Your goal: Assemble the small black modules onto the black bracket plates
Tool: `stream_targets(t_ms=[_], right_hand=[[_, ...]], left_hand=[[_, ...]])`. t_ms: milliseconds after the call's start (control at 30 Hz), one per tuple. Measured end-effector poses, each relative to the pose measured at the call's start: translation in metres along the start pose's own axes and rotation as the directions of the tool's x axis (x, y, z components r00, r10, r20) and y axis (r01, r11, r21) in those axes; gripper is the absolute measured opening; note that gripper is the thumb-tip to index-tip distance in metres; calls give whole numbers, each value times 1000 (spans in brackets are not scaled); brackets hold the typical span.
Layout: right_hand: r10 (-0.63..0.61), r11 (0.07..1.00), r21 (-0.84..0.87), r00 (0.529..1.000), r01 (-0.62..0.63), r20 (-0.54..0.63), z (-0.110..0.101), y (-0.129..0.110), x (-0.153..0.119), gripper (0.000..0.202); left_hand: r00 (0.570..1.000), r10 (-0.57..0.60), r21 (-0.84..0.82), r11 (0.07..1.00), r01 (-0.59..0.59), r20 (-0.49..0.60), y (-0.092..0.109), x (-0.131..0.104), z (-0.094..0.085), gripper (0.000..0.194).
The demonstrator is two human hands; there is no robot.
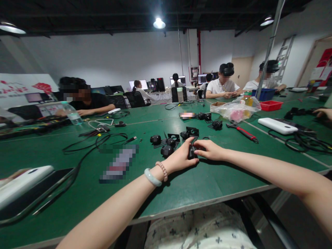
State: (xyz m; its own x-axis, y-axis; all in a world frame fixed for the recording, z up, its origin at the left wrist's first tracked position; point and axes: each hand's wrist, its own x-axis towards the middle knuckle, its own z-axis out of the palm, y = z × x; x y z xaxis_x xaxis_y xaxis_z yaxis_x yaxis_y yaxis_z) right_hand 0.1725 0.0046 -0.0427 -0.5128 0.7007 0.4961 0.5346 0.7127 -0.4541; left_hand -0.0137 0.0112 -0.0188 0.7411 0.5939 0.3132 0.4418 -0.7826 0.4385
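Observation:
Both my hands meet over the green table at the middle of the head view. Between them is a small black part (192,152), mostly covered by the fingers, so its exact kind is unclear. My left hand (181,154), with a bead bracelet and a pale bangle at the wrist, closes on it from the left. My right hand (211,150) pinches it from the right. Just beyond lie a black bracket with a round hole (192,131) and another black bracket (173,137). Round black camera-like parts, one (167,150) by my left hand and one (155,139) farther left, rest there.
A red-handled wrench (243,132) and a white power bank (277,126) lie to the right. A plastic bag (237,110) and a red tray (271,105) stand farther back. Black cables (88,147), a blurred flat rectangle (119,164) and a water bottle (72,114) are leftward. Several people sit around.

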Motion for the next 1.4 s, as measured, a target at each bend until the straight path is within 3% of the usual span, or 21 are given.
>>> stream_targets(t_ms=[1400], right_hand=[[21, 1000, 15, 1000, -21, 14, 4, 4, 3, 26]], left_hand=[[996, 79, 58, 995, -76, -38, -2, 2, 4, 65]])
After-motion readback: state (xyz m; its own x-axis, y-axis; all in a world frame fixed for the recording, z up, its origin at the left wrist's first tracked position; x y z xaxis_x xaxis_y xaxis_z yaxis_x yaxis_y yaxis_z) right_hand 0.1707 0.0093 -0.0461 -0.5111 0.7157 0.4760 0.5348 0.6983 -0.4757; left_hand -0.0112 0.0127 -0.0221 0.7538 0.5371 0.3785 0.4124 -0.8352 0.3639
